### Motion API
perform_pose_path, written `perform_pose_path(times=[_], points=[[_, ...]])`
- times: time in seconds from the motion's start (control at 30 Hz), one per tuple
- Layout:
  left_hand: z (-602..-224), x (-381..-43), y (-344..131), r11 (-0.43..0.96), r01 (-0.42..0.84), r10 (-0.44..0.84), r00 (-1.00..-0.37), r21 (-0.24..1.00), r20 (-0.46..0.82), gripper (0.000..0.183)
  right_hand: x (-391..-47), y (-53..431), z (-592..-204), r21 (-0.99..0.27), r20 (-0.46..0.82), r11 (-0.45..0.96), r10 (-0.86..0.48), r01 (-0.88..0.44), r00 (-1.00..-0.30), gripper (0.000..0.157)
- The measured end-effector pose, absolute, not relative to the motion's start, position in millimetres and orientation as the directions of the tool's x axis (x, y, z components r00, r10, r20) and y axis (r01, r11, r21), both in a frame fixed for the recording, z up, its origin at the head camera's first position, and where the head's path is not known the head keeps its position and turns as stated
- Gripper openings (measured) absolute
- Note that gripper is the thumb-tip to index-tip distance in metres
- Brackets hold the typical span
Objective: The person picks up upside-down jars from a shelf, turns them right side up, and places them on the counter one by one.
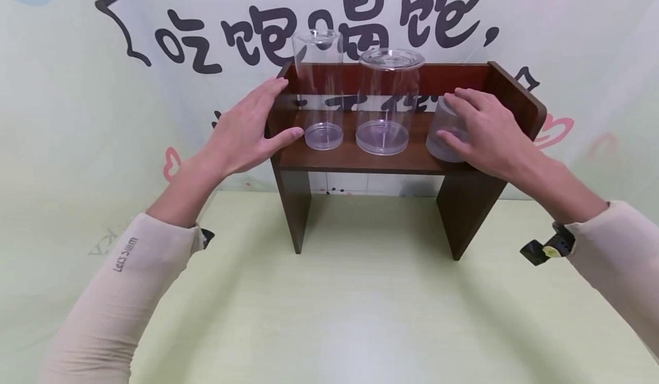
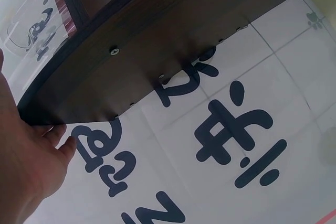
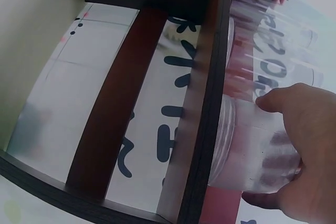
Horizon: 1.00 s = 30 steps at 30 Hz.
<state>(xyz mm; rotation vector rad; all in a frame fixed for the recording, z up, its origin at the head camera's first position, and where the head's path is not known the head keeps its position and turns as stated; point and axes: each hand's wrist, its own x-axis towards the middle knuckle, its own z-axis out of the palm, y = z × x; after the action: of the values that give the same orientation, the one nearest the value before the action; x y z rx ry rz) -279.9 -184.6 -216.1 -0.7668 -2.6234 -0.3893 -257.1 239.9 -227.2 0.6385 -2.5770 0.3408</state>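
Note:
On the upper board of a dark brown wooden shelf (image 1: 360, 161), several clear cylindrical jars stand in a row. The short jar (image 1: 444, 135) at the right end is gripped by my right hand (image 1: 486, 129); in the right wrist view, thumb and fingers lie on opposite sides of this jar (image 3: 252, 150). My left hand (image 1: 249, 126) lies along the left side panel (image 2: 142, 51), its fingers extended at the panel's edge. The left thumb reaches over toward the tall narrow jar (image 1: 323, 95). A wider jar (image 1: 386, 106) stands in the middle.
The shelf stands on a pale yellow-green tabletop (image 1: 350, 315), against a wall covering (image 1: 180, 103) with large dark characters. A red-brown rail (image 1: 443, 78) runs along the shelf's back. The right side panel (image 1: 520, 95) rises beside the short jar.

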Motion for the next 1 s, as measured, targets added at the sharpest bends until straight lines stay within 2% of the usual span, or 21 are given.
perform_pose_path(times=[0.47,0.73,0.8,0.9,1.0], points=[[-217,-280,-185,0.816,0.555,0.445,-0.780,0.158,0.440,0.087,-224,242,-234,-0.075,0.603,0.804,-0.435,-0.590,-0.669,0.065],[-217,-276,-186,0.819,0.549,0.438,-0.787,0.169,0.436,0.085,-201,241,-245,-0.091,0.688,0.765,-0.415,-0.638,-0.596,0.071],[-218,-275,-187,0.815,0.557,0.444,-0.779,0.163,0.443,0.085,-195,240,-248,-0.093,0.706,0.755,-0.410,-0.649,-0.578,0.072],[-221,-273,-187,0.803,0.579,0.459,-0.754,0.144,0.469,0.085,-186,239,-253,-0.085,0.733,0.739,-0.408,-0.668,-0.544,0.064],[-225,-271,-187,0.787,0.607,0.476,-0.714,0.114,0.513,0.087,-178,237,-260,-0.079,0.756,0.728,-0.401,-0.681,-0.517,0.072]])
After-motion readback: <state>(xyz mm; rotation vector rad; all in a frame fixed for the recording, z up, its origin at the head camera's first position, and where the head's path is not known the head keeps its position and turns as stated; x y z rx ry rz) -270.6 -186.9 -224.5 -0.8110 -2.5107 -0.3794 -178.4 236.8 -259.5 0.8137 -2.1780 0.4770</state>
